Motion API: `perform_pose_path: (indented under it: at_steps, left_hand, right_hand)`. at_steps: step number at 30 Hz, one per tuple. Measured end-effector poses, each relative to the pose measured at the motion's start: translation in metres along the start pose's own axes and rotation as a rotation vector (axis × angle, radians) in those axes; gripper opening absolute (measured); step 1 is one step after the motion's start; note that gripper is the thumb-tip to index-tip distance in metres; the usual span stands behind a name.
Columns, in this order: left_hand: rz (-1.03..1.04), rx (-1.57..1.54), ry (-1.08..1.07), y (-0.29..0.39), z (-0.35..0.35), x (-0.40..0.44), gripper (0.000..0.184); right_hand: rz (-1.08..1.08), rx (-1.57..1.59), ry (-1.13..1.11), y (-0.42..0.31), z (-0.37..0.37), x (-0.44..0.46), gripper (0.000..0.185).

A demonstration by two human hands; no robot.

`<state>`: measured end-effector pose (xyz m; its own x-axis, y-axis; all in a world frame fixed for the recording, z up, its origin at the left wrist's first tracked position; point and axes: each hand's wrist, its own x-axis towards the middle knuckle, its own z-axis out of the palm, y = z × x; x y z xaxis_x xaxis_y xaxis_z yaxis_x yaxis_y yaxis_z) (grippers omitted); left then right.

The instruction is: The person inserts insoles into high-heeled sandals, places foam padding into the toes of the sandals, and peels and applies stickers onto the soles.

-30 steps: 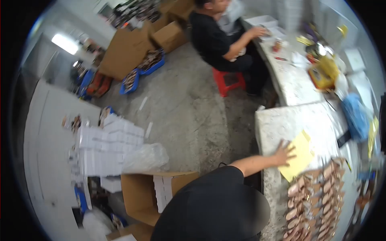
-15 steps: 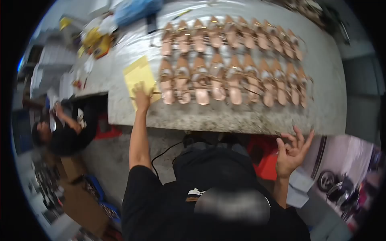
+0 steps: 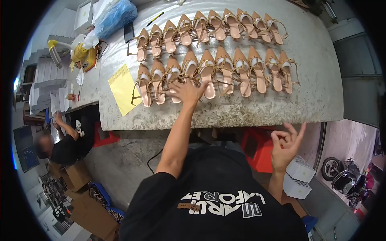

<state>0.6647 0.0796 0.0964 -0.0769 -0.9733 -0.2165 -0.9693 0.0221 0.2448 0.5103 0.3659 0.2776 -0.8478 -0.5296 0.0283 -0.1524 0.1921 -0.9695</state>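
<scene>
Two rows of tan pointed slingback shoes with studded straps lie on the table, toes away from me; the front row [image 3: 245,82] is nearer, the back row [image 3: 219,32] behind it. My left hand [image 3: 187,92], fingers spread, is over the heel ends of several front-row shoes; I cannot tell whether it touches them. It covers parts of those shoes and grips nothing. My right hand [image 3: 286,148] hangs at the table's front edge, palm up, fingers apart and partly curled, holding nothing. Left of the shoes lies a yellow paper sheet [image 3: 122,90].
The worn grey table [image 3: 317,92] has a phone [image 3: 128,32], a pen [image 3: 155,18], a blue plastic bag [image 3: 116,18] and a yellow tool [image 3: 84,56] at its left. Red stools [image 3: 257,150] stand below. A co-worker [image 3: 64,140] sits at left; white boxes [image 3: 299,172] are at right.
My left hand has moved right, off the yellow sheet and over the front-row shoes. My right hand stays by the table edge. The view has shifted, and the picture is sharper.
</scene>
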Motion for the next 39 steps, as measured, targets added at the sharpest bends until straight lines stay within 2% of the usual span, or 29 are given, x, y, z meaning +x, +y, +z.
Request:
perform_pose_path:
  at_steps: [3, 4, 7, 9, 11, 14, 15, 17, 18, 20, 22, 24, 26, 34, 38, 39]
  left_hand:
    - [-0.065, -0.010, -0.141, 0.014, -0.004, 0.013, 0.088]
    - [-0.096, -0.070, -0.060, 0.014, 0.003, 0.010, 0.087]
    - [-0.095, -0.039, -0.043, 0.006, 0.001, 0.017, 0.092]
    - [-0.164, -0.115, -0.091, 0.012, 0.000, 0.036, 0.092]
    - [-0.203, 0.065, -0.237, 0.025, -0.014, 0.039, 0.094]
    - [-0.186, 0.068, -0.055, 0.023, 0.009, 0.040, 0.091]
    - [-0.189, 0.070, -0.059, 0.024, 0.013, 0.040, 0.091]
    - [-0.204, 0.056, -0.044, 0.027, 0.019, 0.045, 0.073]
    - [-0.210, 0.051, -0.046, 0.030, 0.023, 0.047, 0.073]
    - [-0.214, 0.137, 0.037, 0.033, 0.029, 0.052, 0.056]
    - [-0.191, 0.040, 0.092, 0.031, 0.033, 0.057, 0.047]
    - [-0.154, 0.005, 0.130, 0.027, 0.033, 0.061, 0.045]
    - [-0.084, -0.092, 0.079, 0.025, 0.030, 0.060, 0.044]
    - [-0.139, -0.086, 0.212, 0.026, 0.043, 0.076, 0.036]
    - [-0.020, -0.079, 0.134, 0.005, 0.030, 0.061, 0.033]
    - [0.054, -0.142, 0.209, -0.006, 0.028, 0.050, 0.034]
  right_hand:
    - [0.105, -0.003, -0.034, 0.004, -0.001, -0.015, 0.099]
    - [0.120, -0.018, -0.027, 0.007, -0.002, -0.019, 0.098]
    - [0.150, -0.045, -0.022, 0.009, -0.004, -0.021, 0.098]
    - [0.161, -0.036, 0.013, 0.015, -0.004, -0.019, 0.098]
    - [0.166, -0.042, 0.022, 0.016, -0.007, -0.015, 0.097]
    - [0.168, -0.039, 0.034, 0.016, 0.000, -0.005, 0.097]
    - [0.180, -0.050, 0.038, 0.016, 0.001, -0.004, 0.097]
    - [0.189, -0.051, 0.013, 0.018, 0.007, -0.002, 0.097]
    - [0.196, -0.051, -0.011, 0.018, 0.011, 0.000, 0.097]
    - [0.198, -0.044, -0.036, 0.019, 0.021, 0.003, 0.096]
    - [0.205, -0.041, -0.076, 0.016, 0.028, 0.002, 0.095]
    - [0.215, -0.006, -0.093, 0.013, 0.035, 0.004, 0.095]
    - [0.192, 0.002, -0.095, 0.008, 0.039, 0.000, 0.094]
    - [0.137, -0.016, -0.120, -0.001, 0.036, -0.014, 0.094]
    - [0.151, -0.017, -0.135, -0.003, 0.032, -0.027, 0.094]
    - [0.161, -0.004, -0.132, -0.003, 0.031, -0.029, 0.094]
